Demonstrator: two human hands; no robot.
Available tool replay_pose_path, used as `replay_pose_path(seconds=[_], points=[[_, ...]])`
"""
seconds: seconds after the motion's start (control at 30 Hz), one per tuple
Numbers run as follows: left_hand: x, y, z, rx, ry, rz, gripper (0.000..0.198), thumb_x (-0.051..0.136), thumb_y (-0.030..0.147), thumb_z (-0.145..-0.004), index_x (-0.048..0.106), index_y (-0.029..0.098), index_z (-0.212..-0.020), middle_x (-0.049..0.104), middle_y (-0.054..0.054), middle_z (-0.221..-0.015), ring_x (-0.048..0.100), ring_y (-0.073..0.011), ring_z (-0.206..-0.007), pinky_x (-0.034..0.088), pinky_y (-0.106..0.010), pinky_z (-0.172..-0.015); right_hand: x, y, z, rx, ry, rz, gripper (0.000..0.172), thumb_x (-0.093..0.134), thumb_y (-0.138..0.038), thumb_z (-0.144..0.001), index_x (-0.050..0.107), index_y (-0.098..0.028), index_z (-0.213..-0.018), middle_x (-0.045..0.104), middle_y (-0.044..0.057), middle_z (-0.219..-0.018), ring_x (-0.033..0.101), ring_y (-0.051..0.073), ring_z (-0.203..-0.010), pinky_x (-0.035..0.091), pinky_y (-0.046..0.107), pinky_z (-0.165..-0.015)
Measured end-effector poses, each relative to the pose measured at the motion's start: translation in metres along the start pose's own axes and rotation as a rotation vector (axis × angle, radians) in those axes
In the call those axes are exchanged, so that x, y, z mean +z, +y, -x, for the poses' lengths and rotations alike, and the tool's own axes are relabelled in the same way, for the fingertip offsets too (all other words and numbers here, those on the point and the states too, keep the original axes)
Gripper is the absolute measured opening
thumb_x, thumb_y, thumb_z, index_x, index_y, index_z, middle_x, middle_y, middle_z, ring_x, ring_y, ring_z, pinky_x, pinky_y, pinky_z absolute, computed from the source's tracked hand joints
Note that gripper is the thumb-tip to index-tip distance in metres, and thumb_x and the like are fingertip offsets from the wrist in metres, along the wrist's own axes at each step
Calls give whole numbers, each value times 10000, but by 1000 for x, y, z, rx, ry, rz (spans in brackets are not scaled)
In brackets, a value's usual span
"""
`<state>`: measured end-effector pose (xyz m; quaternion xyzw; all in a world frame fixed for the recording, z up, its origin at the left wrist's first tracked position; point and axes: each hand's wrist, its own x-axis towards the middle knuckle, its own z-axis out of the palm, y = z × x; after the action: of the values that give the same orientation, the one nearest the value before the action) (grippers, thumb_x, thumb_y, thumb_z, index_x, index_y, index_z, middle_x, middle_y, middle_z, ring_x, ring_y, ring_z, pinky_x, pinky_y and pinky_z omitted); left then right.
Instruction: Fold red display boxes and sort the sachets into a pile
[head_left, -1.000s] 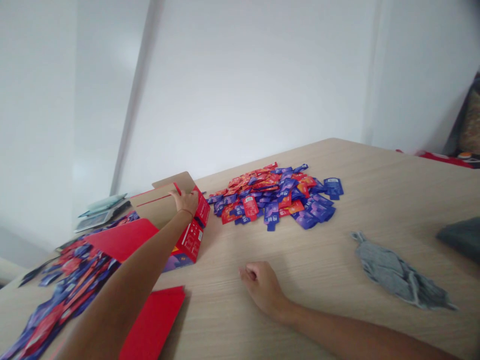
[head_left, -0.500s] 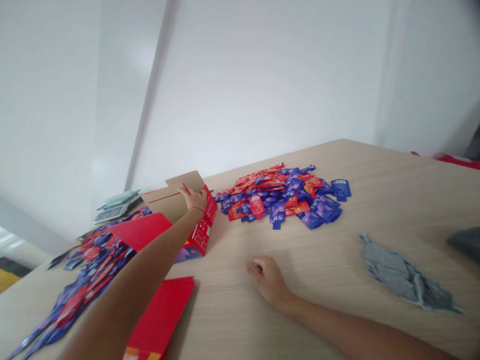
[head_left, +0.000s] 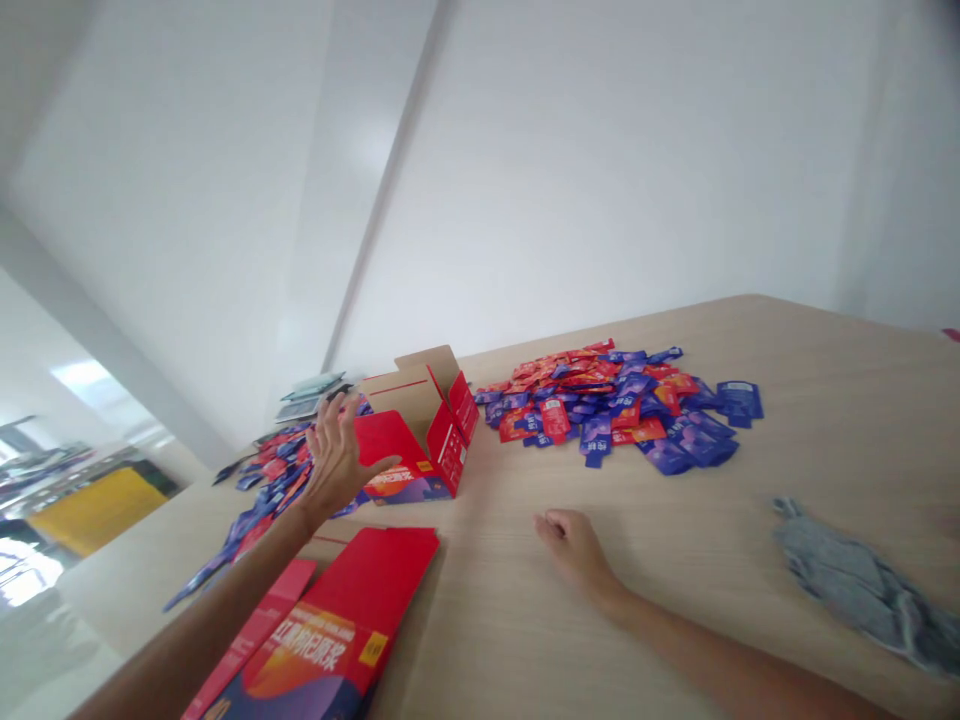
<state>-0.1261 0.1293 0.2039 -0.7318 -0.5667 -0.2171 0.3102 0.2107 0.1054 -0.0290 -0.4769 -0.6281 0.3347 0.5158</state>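
Observation:
My left hand [head_left: 336, 462] is raised with fingers spread, holding nothing, in front of the left side of an open red carton [head_left: 450, 450]. Whether it touches the carton's flap, I cannot tell. The carton's brown inside shows between its raised flaps. Closed in a loose fist, my right hand [head_left: 576, 548] rests on the table [head_left: 495, 600] with no object showing in it. Beyond it lies a pile of red and purple sachets [head_left: 600, 395]. Nearer to me, a flat red carton [head_left: 322, 630] with a printed front lies below my left forearm.
More red and purple sachets [head_left: 259, 520] spread behind my left arm. A crumpled grey cloth [head_left: 862, 580], perhaps a glove, lies at the right. Pale flat packets [head_left: 311, 385] sit by the wall. A yellow surface [head_left: 97, 510] stands past the table's left edge.
My left hand has come away from the carton's flaps, moving left and toward me, and its fingers have spread. The view has swung left. My right hand stays in a fist on the table.

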Motion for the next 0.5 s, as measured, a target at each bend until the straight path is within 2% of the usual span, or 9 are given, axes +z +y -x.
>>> replay_pose_path(seconds=[0.07, 0.17, 0.23, 0.3, 0.33, 0.4, 0.5], points=[[2, -29, 5, -79, -29, 57, 1253, 830, 542, -747, 26, 218, -1652, 103, -261, -1686, 115, -519, -1542, 253, -747, -1140, -1, 2, 1, -12, -1, 1, 489, 450, -562, -896, 245, -253, -578, 240, -58, -539, 261, 104, -538, 159, 296, -564], [12, -70, 11, -84, 6, 110, 1318, 855, 578, -704, 22, 172, -1641, 105, -285, -1667, 128, -503, -1542, 266, -687, -1174, -3, 6, 3, -29, -33, 16, 502, 449, -596, -892, 240, -255, -588, 237, -55, -547, 264, 108, -542, 163, 298, -559], [19, -98, 25, -116, 59, 133, 1289, 831, 584, -720, 42, 115, -1625, 152, -304, -1637, 182, -495, -1528, 282, -662, -1180, -4, 7, 4, -28, -56, 32, 517, 450, -628, -883, 239, -257, -592, 230, -52, -554, 261, 110, -541, 168, 298, -552], [27, -128, 51, -206, 53, 132, 1118, 749, 537, -802, 116, 82, -1604, 266, -297, -1586, 290, -479, -1489, 335, -651, -1155, -6, 7, 5, -12, -61, 49, 541, 442, -677, -866, 241, -259, -587, 236, -43, -563, 269, 117, -541, 183, 298, -541], [30, -141, 67, -252, 15, 122, 986, 692, 474, -851, 173, 75, -1588, 337, -284, -1548, 355, -457, -1461, 372, -633, -1138, -7, 6, 5, -1, -61, 60, 554, 438, -704, -855, 247, -261, -583, 246, -36, -565, 282, 124, -542, 195, 299, -535], [38, -163, 102, -284, -141, 75, 728, 575, 293, -900, 311, 79, -1543, 454, -252, -1482, 467, -392, -1403, 426, -569, -1118, -10, 2, 7, 19, -59, 85, 585, 440, -762, -821, 269, -264, -567, 274, -20, -555, 312, 143, -539, 228, 305, -519], [56, -181, 141, -133, -452, -78, 616, 479, 90, -868, 488, 139, -1482, 509, -213, -1504, 499, -332, -1402, 416, -519, -1139, -13, -4, 9, 38, -53, 121, 613, 491, -809, -765, 331, -266, -529, 345, 13, -537, 386, 185, -542, 315, 326, -505]])
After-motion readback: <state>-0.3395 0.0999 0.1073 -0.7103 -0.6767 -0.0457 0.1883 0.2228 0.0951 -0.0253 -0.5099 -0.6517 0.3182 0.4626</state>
